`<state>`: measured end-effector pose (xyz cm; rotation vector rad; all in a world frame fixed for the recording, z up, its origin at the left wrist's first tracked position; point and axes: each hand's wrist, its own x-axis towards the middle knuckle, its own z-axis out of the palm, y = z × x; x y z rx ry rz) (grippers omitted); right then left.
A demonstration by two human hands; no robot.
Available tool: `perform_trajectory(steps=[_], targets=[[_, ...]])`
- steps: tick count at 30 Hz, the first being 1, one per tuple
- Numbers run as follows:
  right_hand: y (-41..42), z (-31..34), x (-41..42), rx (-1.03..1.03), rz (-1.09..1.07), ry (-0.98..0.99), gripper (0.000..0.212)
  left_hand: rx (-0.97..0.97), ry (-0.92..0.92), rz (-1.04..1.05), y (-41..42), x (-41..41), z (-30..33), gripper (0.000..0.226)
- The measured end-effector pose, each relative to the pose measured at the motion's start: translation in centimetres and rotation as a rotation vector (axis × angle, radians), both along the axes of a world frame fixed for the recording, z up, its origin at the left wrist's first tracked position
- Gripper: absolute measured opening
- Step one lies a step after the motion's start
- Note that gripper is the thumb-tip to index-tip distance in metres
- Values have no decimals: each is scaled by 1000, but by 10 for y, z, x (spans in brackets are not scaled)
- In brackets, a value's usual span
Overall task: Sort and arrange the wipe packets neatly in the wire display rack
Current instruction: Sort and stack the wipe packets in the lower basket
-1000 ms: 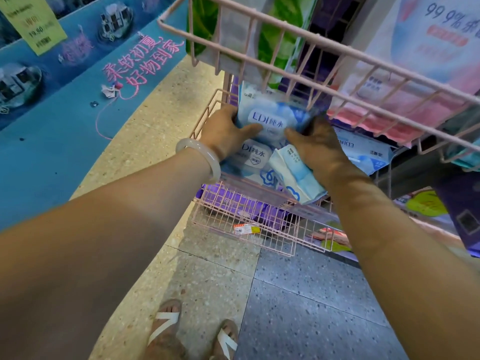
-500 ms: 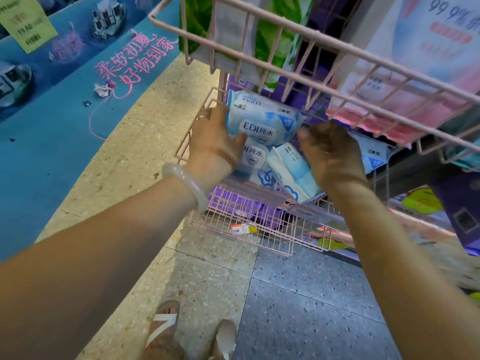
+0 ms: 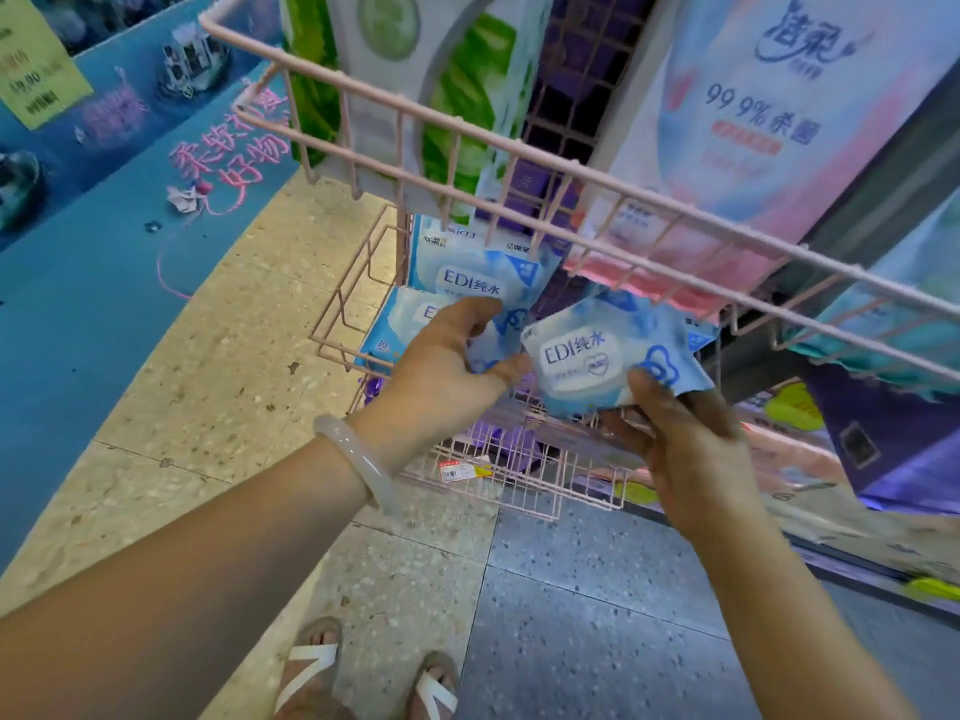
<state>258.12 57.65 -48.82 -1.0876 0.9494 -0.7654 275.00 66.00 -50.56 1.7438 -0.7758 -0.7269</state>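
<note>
A pink wire display rack (image 3: 363,324) has several tiers. Its middle basket holds blue-and-white wipe packets marked EDI; one stands at the back (image 3: 467,275), another leans at the left (image 3: 402,324). My right hand (image 3: 691,449) grips a further EDI wipe packet (image 3: 597,356) from below, lifted just in front of the basket. My left hand (image 3: 447,366) reaches into the basket, with its fingers on the lower edge of the standing packet and its thumb touching the lifted packet's left end. A pale bangle (image 3: 358,459) sits on my left wrist.
The top wire basket's rim (image 3: 519,153) crosses above my hands and holds green-and-white packs (image 3: 457,96) and a pink-and-blue pack (image 3: 769,122). The lower basket (image 3: 498,459) has purple packs and a price tag. A blue floor display lies left. My sandalled feet (image 3: 363,672) stand on the tiles.
My right hand has lifted one packet out and toward me. My left hand moved from the basket's left side to the middle, touching the packets. The view shifted right.
</note>
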Motion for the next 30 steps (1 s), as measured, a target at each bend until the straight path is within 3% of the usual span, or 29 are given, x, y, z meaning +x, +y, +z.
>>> perform_trajectory(steps=[4, 8, 10, 14, 17, 19, 21, 24, 26, 30], targets=[[0, 2, -6, 313, -61, -156, 36, -39, 311, -129, -11, -15, 9, 43], [5, 1, -8, 470, -58, -262, 34, 52, 298, -170, -15, -17, 18, 66], [9, 1, -9, 511, -39, -286, 33, 64, 320, -178, -15, -16, 20, 67], [13, 4, -13, 498, 76, -133, 39, 92, 362, -181, -16, -9, 18, 60], [6, 13, -17, 358, 69, 196, 40, 131, 329, -189, -26, -6, 21, 36], [-5, 19, -21, 180, 33, 436, 30, 156, 230, -248, -38, -7, 25, 36], [-18, 21, -28, -19, 56, 663, 28, 303, 75, -371, -48, -10, 29, 42], [-32, 11, -35, -339, 124, 905, 26, 526, -172, -534, -56, -18, 21, 17], [-35, 1, -33, -414, 146, 955, 22, 564, -229, -510, -59, -26, 17, 17], [-37, -15, -26, -423, 192, 961, 37, 503, -279, -511, -64, -35, 14, 20]])
